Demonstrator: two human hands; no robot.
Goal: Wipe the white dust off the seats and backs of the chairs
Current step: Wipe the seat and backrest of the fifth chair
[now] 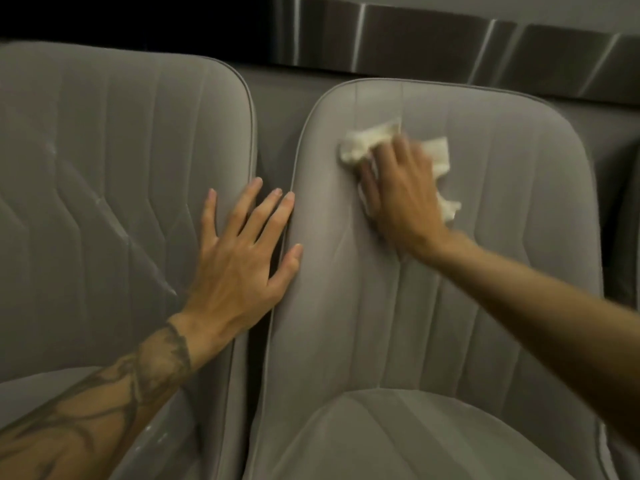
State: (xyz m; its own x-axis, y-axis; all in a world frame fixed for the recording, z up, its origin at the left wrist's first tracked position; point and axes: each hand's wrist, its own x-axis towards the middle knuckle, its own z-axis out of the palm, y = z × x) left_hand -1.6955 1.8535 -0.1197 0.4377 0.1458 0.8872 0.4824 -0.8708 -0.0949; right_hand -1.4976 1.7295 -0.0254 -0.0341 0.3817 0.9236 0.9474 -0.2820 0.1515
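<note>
Two grey padded chairs stand side by side. My right hand (pixel 401 188) presses a crumpled white cloth (pixel 360 143) against the upper back of the right chair (pixel 485 271); the cloth sticks out past my fingers at the top and right. My left hand (pixel 242 251) lies flat with fingers spread across the gap, palm on the right edge of the left chair (pixel 104 168), fingertips touching the right chair's edge. White dust streaks mark the left chair's back (pixel 114 223). The right chair's seat (pixel 415 438) shows at the bottom.
A brushed-metal strip (pixel 450 46) runs along the wall behind the chairs. A dark narrow gap (pixel 273 140) separates the two chair backs. The edge of a third chair (pixel 628 220) shows at the far right.
</note>
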